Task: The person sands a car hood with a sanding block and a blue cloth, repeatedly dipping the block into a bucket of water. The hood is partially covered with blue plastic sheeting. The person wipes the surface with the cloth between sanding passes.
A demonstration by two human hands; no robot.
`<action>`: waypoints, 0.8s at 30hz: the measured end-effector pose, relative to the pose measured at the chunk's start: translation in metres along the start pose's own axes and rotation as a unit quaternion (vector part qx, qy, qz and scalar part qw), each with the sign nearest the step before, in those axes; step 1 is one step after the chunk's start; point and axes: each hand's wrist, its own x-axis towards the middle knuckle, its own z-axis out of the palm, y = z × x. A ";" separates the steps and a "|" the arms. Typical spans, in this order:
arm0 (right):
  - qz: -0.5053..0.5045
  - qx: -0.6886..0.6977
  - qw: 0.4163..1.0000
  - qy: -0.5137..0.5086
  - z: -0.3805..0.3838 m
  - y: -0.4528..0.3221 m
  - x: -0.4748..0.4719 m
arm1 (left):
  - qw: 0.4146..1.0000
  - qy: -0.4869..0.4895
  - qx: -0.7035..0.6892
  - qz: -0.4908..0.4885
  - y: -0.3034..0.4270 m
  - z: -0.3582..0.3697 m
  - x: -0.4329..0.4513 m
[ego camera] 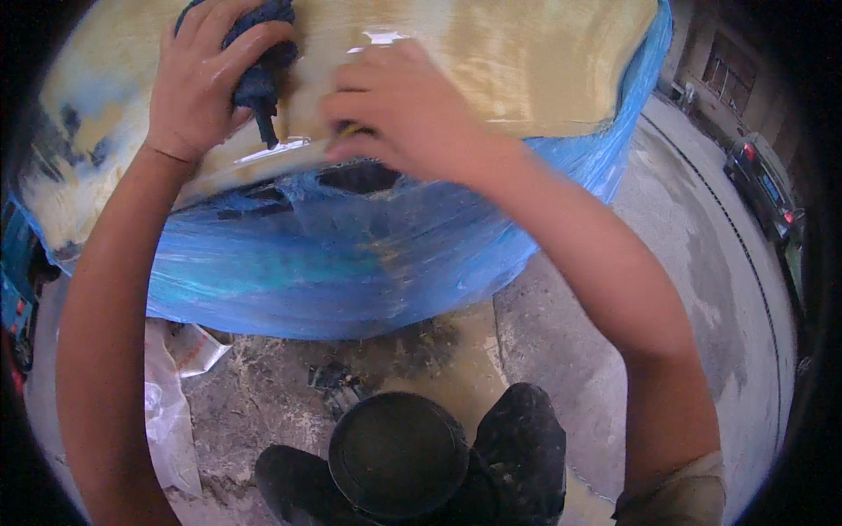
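Note:
A dark, soaked cloth (pixel 256 85) is bunched in my left hand (pixel 197 79), with one end hanging onto the panel. The beige vehicle panel (pixel 526 72) beneath is wet and glossy, with dark and bluish patches at its left. My right hand (pixel 401 105), blurred by motion, is curled low over the panel near its front edge. A small dark object with a yellow edge (pixel 355 128) shows between its fingers; most of it is hidden. Blue plastic film (pixel 342 269) drapes below the panel and up its right side, with a dark opening (pixel 358 177) near the edge.
A round dark container (pixel 398 454) is between my legs (pixel 520 447). White plastic sheeting (pixel 168 421) lies at the left on stained concrete (pixel 263 388). Part of a parked car (pixel 763 187) shows at the far right, beside a building wall with a window (pixel 730 72).

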 end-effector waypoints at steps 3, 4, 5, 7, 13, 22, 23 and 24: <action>0.049 0.003 0.998 -0.036 -0.036 0.015 -0.027 | 1.000 -0.010 0.012 -0.009 -0.001 0.002 -0.004; 0.064 -0.009 0.997 -0.045 -0.042 0.015 -0.029 | 1.000 -0.012 0.015 -0.013 -0.001 0.002 -0.004; 0.080 -0.018 0.995 -0.053 -0.044 0.011 -0.027 | 1.000 -0.010 0.014 -0.015 -0.002 0.003 -0.004; 0.060 0.001 0.998 -0.036 -0.032 -0.004 -0.007 | 1.000 -0.013 0.004 -0.015 -0.001 0.002 -0.003; 0.016 0.017 1.000 0.012 0.010 -0.024 0.019 | 1.000 -0.004 -0.010 0.007 0.001 -0.004 0.003; 0.062 -0.048 0.996 -0.048 -0.080 0.048 -0.083 | 1.000 -0.004 0.003 -0.008 -0.003 0.001 -0.004; 0.053 -0.054 0.996 -0.047 -0.074 0.041 -0.073 | 1.000 -0.003 0.005 -0.007 -0.002 0.000 -0.003; 0.030 -0.045 0.998 -0.006 -0.067 0.032 -0.061 | 1.000 0.001 0.003 -0.006 0.000 0.000 -0.001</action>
